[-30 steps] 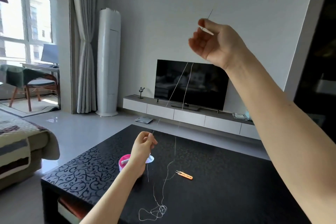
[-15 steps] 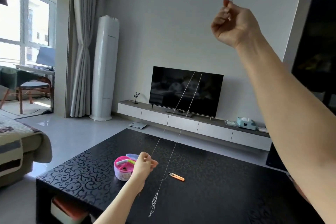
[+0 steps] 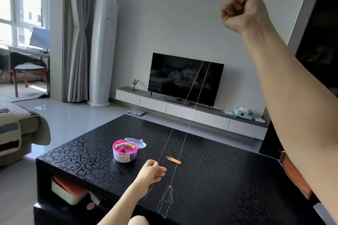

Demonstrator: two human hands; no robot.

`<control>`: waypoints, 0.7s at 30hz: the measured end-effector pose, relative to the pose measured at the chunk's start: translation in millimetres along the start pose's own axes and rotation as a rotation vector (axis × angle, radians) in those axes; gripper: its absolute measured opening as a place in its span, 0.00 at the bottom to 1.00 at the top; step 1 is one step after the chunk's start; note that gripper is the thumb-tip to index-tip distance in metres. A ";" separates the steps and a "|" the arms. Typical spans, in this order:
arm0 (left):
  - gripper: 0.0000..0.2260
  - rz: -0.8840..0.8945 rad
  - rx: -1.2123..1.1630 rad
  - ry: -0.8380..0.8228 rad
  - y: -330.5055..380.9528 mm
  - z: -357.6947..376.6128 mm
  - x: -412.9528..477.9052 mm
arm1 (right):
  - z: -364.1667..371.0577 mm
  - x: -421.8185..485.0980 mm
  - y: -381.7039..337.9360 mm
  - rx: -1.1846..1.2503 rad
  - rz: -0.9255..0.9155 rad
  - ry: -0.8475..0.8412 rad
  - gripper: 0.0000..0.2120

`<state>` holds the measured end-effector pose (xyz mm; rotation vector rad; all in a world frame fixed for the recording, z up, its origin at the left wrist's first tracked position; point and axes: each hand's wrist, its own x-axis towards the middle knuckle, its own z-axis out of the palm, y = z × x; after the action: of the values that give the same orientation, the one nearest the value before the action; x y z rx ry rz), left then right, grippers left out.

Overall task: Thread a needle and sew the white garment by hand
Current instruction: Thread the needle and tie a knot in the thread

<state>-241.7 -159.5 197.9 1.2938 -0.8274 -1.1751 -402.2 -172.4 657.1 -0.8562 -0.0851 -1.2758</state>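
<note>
Two thread strands (image 3: 192,86) slant from raised right hand (image 3: 243,11) toward left hand (image 3: 151,172).

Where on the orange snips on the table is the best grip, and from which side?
Pinch the orange snips across the handle end, coming down from above on the right: they lie flat on the black table, dark blade tips pointing left toward the pink sewing box. Mind the thread hanging close by the handle.
</note>
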 end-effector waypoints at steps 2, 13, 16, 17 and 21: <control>0.08 0.004 0.023 -0.018 -15.4 -0.1 -5.1 | -4.5 0.6 3.7 0.037 -0.011 0.014 0.14; 0.18 0.017 0.217 -0.199 -49.9 -18.1 -16.1 | -57.9 25.2 16.2 0.085 -0.022 0.187 0.15; 0.30 -0.105 0.188 -0.152 -49.7 -18.5 -1.3 | -70.6 30.2 18.0 0.080 -0.008 0.226 0.15; 0.31 -0.136 0.180 -0.146 -50.1 -19.1 1.9 | -74.2 31.4 18.0 0.081 -0.005 0.233 0.15; 0.30 -0.194 0.150 -0.121 -54.9 -22.8 15.4 | -85.4 38.8 17.0 0.077 -0.001 0.259 0.14</control>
<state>-226.1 -162.2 138.6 1.4623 -0.9075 -1.3769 -408.1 -254.0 608.3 -0.6195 0.0711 -1.3658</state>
